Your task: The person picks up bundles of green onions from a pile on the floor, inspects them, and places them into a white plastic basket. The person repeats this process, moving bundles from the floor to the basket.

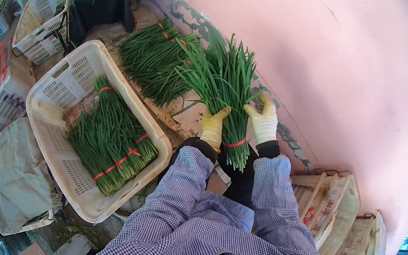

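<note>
A bunch of green garlic chives [232,117] stands in front of me, leaves up and fanned out, with a red band [236,143] round its lower stems. My left hand [213,130], in a yellowish glove, is closed on the bunch's left side, thumb across the leaves. On the other side my right hand [264,120], in a glove of the same kind, has thumb and fingers apart beside the leaves. To the left, a cream plastic crate [74,173] holds several banded chive bunches [111,137] lying side by side, and one bunch set the other way round.
More banded chives [155,62] lie on the floor against the pink wall [342,50]. Crates [331,209] stand at my lower right. Far left are a cloth-covered crate [15,175] and other crates [44,24]. A dark-covered object [101,12] stands at the back.
</note>
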`<control>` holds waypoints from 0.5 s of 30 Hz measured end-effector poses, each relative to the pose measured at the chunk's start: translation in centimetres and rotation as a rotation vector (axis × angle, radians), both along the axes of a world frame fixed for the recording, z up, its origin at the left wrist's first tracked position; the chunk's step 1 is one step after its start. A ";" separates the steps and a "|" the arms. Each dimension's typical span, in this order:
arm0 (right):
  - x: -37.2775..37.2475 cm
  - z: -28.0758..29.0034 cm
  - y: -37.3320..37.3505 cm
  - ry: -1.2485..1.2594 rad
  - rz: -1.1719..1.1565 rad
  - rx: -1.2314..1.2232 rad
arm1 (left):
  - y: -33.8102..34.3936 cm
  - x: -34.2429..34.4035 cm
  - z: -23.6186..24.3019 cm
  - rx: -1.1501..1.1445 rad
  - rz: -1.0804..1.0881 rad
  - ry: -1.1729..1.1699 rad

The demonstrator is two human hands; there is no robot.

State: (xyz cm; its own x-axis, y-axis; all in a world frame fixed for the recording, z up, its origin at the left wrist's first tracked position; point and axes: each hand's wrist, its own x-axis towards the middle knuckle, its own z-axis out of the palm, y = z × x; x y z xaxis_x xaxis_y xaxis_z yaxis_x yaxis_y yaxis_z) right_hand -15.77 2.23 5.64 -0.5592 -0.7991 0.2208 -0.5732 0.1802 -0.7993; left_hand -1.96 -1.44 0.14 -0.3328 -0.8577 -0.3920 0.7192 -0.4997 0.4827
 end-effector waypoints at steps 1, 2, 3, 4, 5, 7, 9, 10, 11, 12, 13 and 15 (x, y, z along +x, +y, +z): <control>1.1 1.2 0.5 0.035 -0.026 -0.067 | 0.0 -0.1 -0.1 -0.011 0.020 -0.014; 2.3 2.7 1.1 -0.092 -0.028 -0.116 | 0.0 -0.4 -0.1 -0.022 0.037 -0.025; 3.2 3.7 1.7 0.014 0.036 -0.167 | 0.0 -0.6 0.0 -0.032 0.053 -0.037; 4.1 4.4 2.0 0.120 0.159 -0.184 | 0.0 -0.8 -0.2 -0.049 0.051 -0.060; 5.2 4.7 2.2 0.197 0.262 -0.185 | -0.2 -0.6 -0.5 -0.066 0.056 -0.089; 5.6 3.8 2.1 0.212 0.315 -0.087 | -0.2 -0.5 -0.6 -0.077 0.050 -0.109; 5.2 2.5 1.8 0.173 0.315 0.044 | 0.0 -0.5 0.1 -0.065 0.030 -0.089; 4.7 2.2 1.3 0.158 0.244 0.065 | 0.3 -0.4 1.0 -0.034 0.039 -0.061; 4.0 2.1 0.9 0.142 0.204 0.097 | 0.2 -0.4 0.9 -0.029 0.027 -0.062; 3.4 1.9 0.5 0.124 0.167 0.127 | 0.1 -0.5 0.9 -0.024 0.015 -0.063; 3.0 2.0 0.1 0.107 0.131 0.160 | 0.2 -0.4 0.9 -0.017 0.002 -0.062; 2.8 1.9 -0.4 0.120 0.122 0.188 | 0.1 -0.3 0.8 -0.024 -0.017 -0.066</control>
